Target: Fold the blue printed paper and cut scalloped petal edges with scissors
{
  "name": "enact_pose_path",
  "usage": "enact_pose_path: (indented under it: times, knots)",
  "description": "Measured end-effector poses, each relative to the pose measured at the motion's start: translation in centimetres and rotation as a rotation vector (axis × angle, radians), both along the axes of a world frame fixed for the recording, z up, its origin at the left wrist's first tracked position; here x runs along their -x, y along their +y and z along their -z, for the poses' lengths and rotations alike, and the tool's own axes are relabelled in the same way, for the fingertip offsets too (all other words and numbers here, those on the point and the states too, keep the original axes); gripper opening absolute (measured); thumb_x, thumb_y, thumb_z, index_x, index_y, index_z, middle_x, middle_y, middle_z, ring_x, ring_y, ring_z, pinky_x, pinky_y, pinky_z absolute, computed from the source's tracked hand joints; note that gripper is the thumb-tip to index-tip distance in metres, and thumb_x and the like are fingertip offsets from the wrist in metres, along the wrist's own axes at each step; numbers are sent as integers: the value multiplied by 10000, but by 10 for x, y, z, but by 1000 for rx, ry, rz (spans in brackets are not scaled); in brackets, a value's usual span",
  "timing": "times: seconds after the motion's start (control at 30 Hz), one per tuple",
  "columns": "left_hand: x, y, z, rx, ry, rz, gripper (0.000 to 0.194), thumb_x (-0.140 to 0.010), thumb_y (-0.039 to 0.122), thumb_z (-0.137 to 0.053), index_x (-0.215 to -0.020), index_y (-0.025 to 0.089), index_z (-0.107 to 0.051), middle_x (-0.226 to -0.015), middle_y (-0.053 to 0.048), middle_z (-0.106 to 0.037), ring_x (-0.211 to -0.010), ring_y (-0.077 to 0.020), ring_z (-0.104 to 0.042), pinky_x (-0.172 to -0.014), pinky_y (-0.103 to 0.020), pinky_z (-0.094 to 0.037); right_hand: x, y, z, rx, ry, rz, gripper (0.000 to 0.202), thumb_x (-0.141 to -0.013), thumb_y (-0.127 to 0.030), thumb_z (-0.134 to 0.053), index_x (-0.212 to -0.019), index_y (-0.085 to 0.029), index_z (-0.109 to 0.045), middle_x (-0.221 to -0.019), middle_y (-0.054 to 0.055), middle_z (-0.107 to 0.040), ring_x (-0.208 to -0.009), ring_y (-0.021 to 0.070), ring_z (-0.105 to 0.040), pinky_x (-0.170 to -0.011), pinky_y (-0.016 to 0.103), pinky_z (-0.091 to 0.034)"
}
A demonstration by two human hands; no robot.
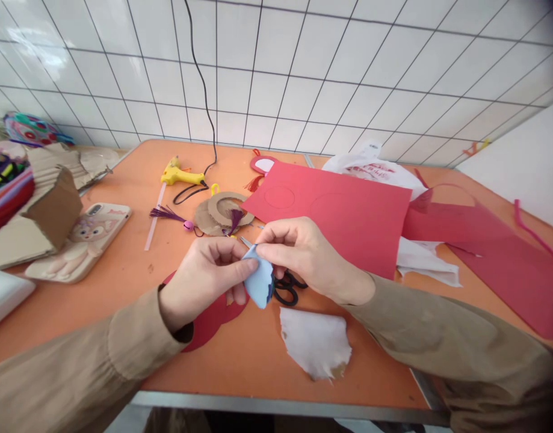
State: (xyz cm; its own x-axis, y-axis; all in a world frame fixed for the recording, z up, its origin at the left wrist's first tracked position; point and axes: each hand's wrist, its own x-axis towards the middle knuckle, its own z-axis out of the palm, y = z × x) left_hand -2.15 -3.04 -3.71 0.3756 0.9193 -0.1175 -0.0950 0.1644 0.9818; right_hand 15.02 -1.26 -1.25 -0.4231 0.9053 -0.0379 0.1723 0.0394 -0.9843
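The light blue piece is pinched, fingers nearly closed, between left hand and right hand above the table, presumably for edge control. The scissors are partly hidden behind the right hand; the red sheet below is partly covered.

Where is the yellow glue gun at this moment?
In the head view, the yellow glue gun lies on the left side of the orange table, toward the tiled wall, just beyond the purple tassel.
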Motion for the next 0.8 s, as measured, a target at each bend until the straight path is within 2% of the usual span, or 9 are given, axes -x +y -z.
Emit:
enact_pose_path:
  times: [0.13,0.33,0.53,0.67,0.8]
  knots:
    - [1,1,1,-3,15,-5,214,-733,287,-755,-616,143,-649,-518,-32,-675,-316,-49,-430,-322,-163,-288,-1,2,4,17,49,-18,143,-741,-196,-621,-606,-153,-603,-449,-54,-522,-406,61,-465,-394,181,-343]
    - [-2,0,1,26,7,-104,249,-696,296,-763,-561,145,-617,-458,-15,-619,-314,-38,-369,-326,-167,-239,-5,8,12,89,111,-51,311,-832,-400,-546,-709,-136,-656,-560,13,-619,-459,98,-538,-443,221,-391]
    - [-2,1,3,38,-12,-154,262,-678,322,-783,-564,152,-620,-463,2,-594,-330,-31,-337,-336,-177,-196,-7,6,14,-30,73,-92,345,-881,-436,-548,-718,-146,-637,-576,7,-590,-540,115,-554,-511,238,-435]
    - [-2,1,5,17,-26,-207,249,-661,329,-803,-585,153,-644,-474,17,-575,-355,-33,-336,-351,-180,-207,-3,3,10,-49,59,-64,258,-798,-403,-660,-756,-150,-630,-649,6,-603,-572,118,-564,-538,251,-460]
    - [-3,1,7,-15,-48,-251,256,-648,339,-819,-575,164,-649,-444,36,-535,-341,-33,-325,-344,-189,-196,0,-3,5,-35,34,-54,310,-739,-427,-723,-824,-150,-612,-757,38,-639,-661,151,-608,-597,286,-495]
